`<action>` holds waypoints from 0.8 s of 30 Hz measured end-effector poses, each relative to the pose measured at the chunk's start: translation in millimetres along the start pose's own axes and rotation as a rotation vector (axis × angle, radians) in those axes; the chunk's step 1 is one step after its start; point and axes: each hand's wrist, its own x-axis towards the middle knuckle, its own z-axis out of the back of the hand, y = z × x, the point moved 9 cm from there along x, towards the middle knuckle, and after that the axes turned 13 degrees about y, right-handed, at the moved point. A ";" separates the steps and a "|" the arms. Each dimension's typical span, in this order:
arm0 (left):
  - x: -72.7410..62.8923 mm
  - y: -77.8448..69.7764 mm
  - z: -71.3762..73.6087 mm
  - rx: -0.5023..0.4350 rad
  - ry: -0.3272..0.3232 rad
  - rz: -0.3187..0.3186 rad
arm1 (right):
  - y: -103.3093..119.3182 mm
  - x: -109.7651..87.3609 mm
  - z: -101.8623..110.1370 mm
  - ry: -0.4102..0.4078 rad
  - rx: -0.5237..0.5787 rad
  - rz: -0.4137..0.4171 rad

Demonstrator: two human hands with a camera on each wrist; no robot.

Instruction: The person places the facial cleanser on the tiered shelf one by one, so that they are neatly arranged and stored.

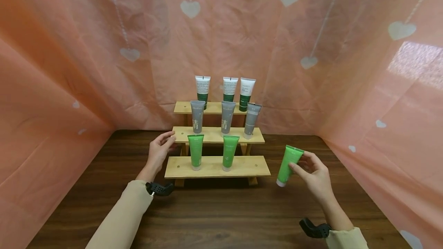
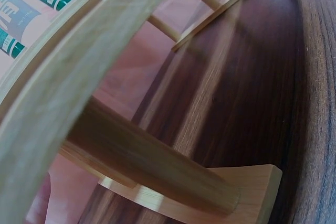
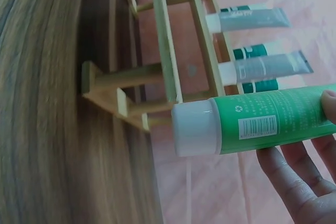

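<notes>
My right hand (image 1: pixel 316 176) pinches a green squeeze tube (image 1: pixel 289 165) by its upper part, thumb on the near side. It is tilted, white cap down, off the right end of the wooden tiered stand (image 1: pixel 217 167). In the right wrist view the held tube (image 3: pixel 273 119) shows a barcode. My left hand (image 1: pixel 159 152) is at the left end of the middle shelf, fingertips by its edge. Two green tubes, a left one (image 1: pixel 196 151) and a right one (image 1: pixel 229 152), stand cap-down on the bottom shelf. Most of the left hand is hidden in its wrist view.
Three grey tubes (image 1: pixel 226 117) stand on the middle shelf (image 1: pixel 211 135). Three white-and-green tubes (image 1: pixel 247 93) are on the top shelf (image 1: pixel 216 107). Under the stand lies a dark wooden table (image 1: pixel 214 210). Pink curtains with hearts (image 1: pixel 155 87) enclose the back and sides.
</notes>
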 end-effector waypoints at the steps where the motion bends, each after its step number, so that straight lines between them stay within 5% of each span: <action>1: 0.4 -0.4 -0.5 -0.002 0.000 -0.001 | 1.4 1.8 -0.8 -0.005 0.015 0.003; 12: 1.1 -0.2 1.3 0.015 -0.006 0.017 | 23.8 18.1 -14.4 -0.038 0.094 0.106; 24: 0.1 1.1 -0.2 0.000 0.011 0.017 | 46.9 25.6 -47.8 -0.018 0.171 0.122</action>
